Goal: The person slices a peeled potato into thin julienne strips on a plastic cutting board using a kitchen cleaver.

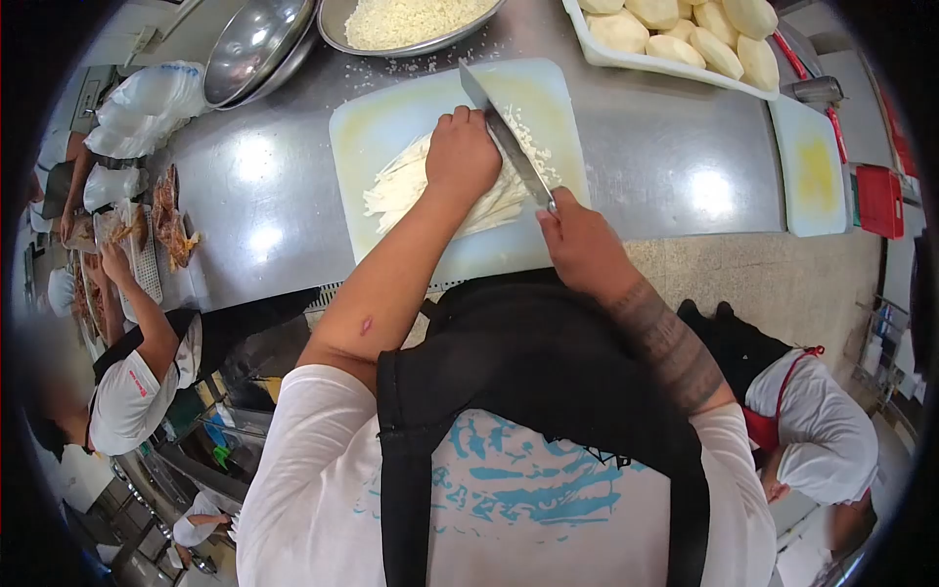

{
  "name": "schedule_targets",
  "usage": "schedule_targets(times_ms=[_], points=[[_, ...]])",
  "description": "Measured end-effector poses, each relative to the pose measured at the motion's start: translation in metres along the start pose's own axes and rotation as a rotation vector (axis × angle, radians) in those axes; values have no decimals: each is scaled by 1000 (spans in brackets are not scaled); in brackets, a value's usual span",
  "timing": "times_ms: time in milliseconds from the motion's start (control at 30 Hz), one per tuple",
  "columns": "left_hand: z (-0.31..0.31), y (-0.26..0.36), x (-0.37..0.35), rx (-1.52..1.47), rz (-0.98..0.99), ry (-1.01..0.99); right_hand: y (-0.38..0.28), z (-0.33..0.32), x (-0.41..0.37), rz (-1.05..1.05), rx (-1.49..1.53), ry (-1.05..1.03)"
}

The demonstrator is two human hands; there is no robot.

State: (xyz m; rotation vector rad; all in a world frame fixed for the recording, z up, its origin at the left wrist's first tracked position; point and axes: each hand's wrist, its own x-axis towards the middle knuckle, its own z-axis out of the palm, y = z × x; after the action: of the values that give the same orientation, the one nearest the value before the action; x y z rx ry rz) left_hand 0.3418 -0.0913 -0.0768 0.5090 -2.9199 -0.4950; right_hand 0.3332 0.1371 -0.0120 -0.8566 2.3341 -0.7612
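My right hand (585, 243) is closed round the handle of a kitchen knife (515, 149). The blade slants up and to the left across pale vegetable strips, close beside the fingers of my left hand. With its fingers curled, my left hand (464, 155) presses on the heap of strips (399, 186), covering part of it. Finely chopped bits (528, 132) lie to the right of the blade. All of this rests on a white cutting board (367, 127) with yellowish stains.
Behind the board stands a metal bowl of chopped pale bits (421, 22). Empty metal bowls (256, 49) are at its left. A white tray (675, 68) holds peeled vegetables at back right, near another board (812, 176). Co-workers (137, 391) (817, 421) stand either side; roasted meat (171, 220) lies left.
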Motion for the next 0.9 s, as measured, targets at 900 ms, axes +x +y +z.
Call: schedule_targets(times_ms=[900], points=[[-29,-43,-4,-183,-46,-122,7,-35,14,39,4,-29]])
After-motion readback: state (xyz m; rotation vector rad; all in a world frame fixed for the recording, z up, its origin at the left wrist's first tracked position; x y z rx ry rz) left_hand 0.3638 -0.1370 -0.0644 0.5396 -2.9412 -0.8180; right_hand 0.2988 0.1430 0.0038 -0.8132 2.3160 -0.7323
